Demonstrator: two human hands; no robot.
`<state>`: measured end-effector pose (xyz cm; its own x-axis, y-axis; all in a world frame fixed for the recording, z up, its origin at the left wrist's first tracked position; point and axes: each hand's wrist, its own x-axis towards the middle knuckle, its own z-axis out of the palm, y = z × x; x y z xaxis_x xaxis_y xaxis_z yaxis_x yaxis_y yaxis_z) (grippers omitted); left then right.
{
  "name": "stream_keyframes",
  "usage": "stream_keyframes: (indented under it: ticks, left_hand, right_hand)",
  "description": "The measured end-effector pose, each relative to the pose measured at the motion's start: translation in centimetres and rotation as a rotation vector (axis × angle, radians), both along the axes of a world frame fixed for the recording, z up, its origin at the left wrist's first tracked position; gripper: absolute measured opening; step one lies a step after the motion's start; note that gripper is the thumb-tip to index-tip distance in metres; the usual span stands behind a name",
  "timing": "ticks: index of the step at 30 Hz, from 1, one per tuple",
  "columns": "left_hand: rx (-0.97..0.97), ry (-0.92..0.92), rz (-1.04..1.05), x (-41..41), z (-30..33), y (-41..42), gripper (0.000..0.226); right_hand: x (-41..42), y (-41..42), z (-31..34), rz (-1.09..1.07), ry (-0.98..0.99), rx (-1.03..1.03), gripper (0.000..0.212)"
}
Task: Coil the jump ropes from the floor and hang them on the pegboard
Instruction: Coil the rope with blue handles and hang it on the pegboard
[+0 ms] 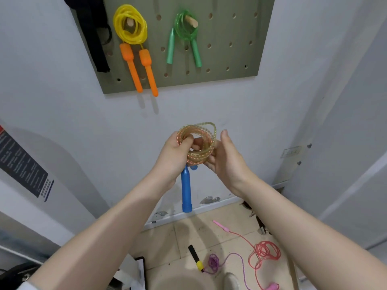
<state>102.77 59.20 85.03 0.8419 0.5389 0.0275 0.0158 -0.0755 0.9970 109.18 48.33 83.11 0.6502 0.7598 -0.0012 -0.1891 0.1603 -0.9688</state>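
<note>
Holding coiled rope (196, 144) in front of the wall | left hand (174, 154) pinches the loops, right hand (227, 158) cups them open-fingered | blue handle (186, 188) hangs toward 6 o'clock | free pegboard (230, 28) holes lie at 12–1 o'clock, seemingly nearer the right hand.

Bare forearms, white sleeve edge (27, 286)

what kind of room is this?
Probably a storage or utility corner indoors, hedged: a pegboard on a plain painted wall holds the yellow rope and green rope, and more ropes lie loose on the tiled floor.
</note>
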Motion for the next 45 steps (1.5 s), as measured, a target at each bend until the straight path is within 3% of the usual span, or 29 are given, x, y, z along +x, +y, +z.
stream_keyframes:
  ticks: [5,10,15,20,27,30,33,37,40,42,45]
  left_hand:
    - [0.114,0.034,-0.087,4.1,1.1,0.3,0.019]
    - [0.268,0.057,-0.189,8.5,3.3,1.5,0.016]
    - [0.396,0.013,-0.166,13.8,5.6,2.5,0.020]
    - [0.370,-0.083,-0.205,18.8,8.6,2.1,0.023]
    - [0.373,-0.278,-0.162,27.1,14.6,0.6,0.010]
    - [0.468,-0.404,-0.158,30.1,18.0,-0.9,0.014]
    - [0.638,-0.533,-0.108,32.4,20.8,-2.2,0.009]
    - [0.717,-0.622,-0.027,35.2,22.2,-2.5,0.009]
    - [0.630,-0.584,-0.006,37.7,21.7,-1.6,0.013]
    - [0.607,-0.554,0.016,39.1,21.4,-0.8,0.020]
    - [0.668,-0.475,0.095,40.7,21.9,0.2,0.029]
  right_hand:
    - [3.8,0.1,1.5,-0.061,-0.267,-0.122,0.015]
    - [9.8,-0.1,4.3,-0.086,-0.184,-0.078,0.025]
    - [15.6,-0.5,6.5,-0.061,-0.264,-0.125,0.010]
    - [21.6,-1.4,9.9,-0.047,-0.151,0.036,0.012]
    - [28.1,-1.4,15.3,-0.346,-0.242,0.275,0.007]
    - [30.6,-1.8,17.9,-0.463,-0.269,0.430,0.004]
    - [32.7,-2.5,20.3,-0.606,-0.420,0.513,0.007]
    - [35.6,-2.4,22.5,-0.709,-0.578,0.423,0.009]
    - [38.2,-1.4,22.8,-0.701,-0.544,0.339,0.004]
    - [39.7,-0.6,22.9,-0.708,-0.524,0.294,0.016]
    - [41.7,0.7,23.3,-0.764,-0.628,0.183,0.019]
